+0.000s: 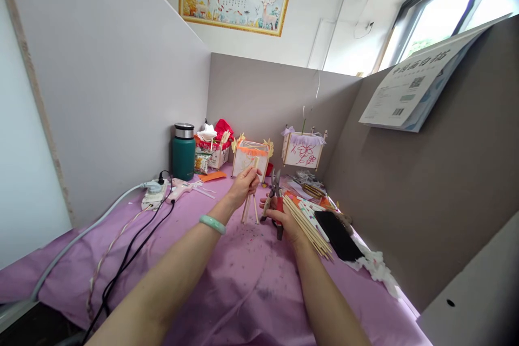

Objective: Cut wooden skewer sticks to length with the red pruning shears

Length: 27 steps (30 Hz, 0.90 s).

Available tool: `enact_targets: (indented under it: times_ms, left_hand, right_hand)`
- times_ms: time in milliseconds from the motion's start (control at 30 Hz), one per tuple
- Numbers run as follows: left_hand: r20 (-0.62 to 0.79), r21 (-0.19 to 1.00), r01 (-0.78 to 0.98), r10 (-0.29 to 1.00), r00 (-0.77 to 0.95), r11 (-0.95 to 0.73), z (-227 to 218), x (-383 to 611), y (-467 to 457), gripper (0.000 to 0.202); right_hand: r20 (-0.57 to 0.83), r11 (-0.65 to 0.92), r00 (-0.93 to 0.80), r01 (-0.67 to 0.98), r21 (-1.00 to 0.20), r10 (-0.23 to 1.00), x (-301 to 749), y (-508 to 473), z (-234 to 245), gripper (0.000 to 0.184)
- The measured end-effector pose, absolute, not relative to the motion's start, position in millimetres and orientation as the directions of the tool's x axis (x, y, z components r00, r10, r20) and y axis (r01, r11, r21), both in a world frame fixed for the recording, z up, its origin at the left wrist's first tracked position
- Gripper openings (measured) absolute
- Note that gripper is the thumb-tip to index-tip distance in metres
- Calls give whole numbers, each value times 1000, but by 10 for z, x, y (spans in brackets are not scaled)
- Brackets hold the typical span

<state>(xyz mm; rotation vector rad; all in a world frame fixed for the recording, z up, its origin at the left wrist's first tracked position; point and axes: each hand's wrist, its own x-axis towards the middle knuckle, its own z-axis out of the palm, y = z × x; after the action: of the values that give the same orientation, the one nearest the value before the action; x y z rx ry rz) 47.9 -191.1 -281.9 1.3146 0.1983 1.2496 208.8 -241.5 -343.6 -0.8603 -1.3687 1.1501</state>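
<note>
My left hand [245,181] is closed around a few short wooden sticks [246,210], whose lower ends spread apart just above or on the cloth. To its right, my right hand [287,221] grips a pair of pruning shears [276,184] with red on the handle, blades pointing up and slightly parted. The shears are beside the sticks, apart from them. Behind my left hand stands a small paper lantern [243,162] with orange fringe and a stick frame. A bundle of longer wooden sticks [308,230] lies right beside my right hand.
A purple cloth [243,286] covers the table. At left are a green bottle [184,154], a pink glue gun [180,189], a power strip [156,194] and cables. On the right lie a black phone [338,235] and crumpled tissue [377,265]. A purple-fringed lantern [303,154] hangs behind.
</note>
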Motion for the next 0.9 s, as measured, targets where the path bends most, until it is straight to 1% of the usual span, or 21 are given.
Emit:
enact_targets:
  times_ms: [167, 300, 367, 433, 533, 600, 667, 733, 800, 900]
  left_hand:
    - [509, 789, -548, 795, 331, -277, -2825, 548, -1940, 29]
    - [499, 825, -469, 798, 339, -316, -2874, 529, -1910, 28]
    - [455, 872, -369, 808, 374, -320, -2895, 423, -1882, 29]
    - [388, 920, -222, 824, 412, -322, -2895, 259, -1844, 29]
    - [334, 935, -42, 836, 435, -352, -2836, -6, -1731, 28]
    - [366, 920, -9, 850, 379, -392, -2761, -134, -1589, 28]
    - [421, 900, -1, 866, 271, -437, -2674, -204, -1392, 27]
    - [473, 873, 52, 868, 153, -485, -2601, -223, -1163, 22]
    - [530, 826, 193, 846, 54, -530, -2562, -203, -939, 18]
    - [618, 691, 456, 786, 32, -562, -2586, -131, -676, 19]
  right_hand:
    - [289, 278, -131, -90, -956, 948, 2078, -2431, -3426, 42]
    - [289, 279, -127, -96, -956, 949, 2075, -2454, -3412, 44]
    - [289, 280, -126, -88, -956, 949, 2075, -2463, -3405, 43]
    - [292, 284, -124, -80, -956, 948, 2072, -2468, -3401, 42]
    - [297, 288, -130, -86, -954, 946, 2062, -2469, -3400, 43]
    - [294, 283, -130, -96, -954, 947, 2057, -2462, -3401, 43]
    - [278, 265, -126, -107, -958, 952, 2061, -2446, -3403, 43]
    - [251, 235, -123, -127, -964, 960, 2077, -2417, -3407, 45]
    - [218, 199, -118, -150, -968, 969, 2103, -2381, -3414, 48]
    - [174, 150, -115, -194, -970, 978, 2145, -2333, -3423, 50]
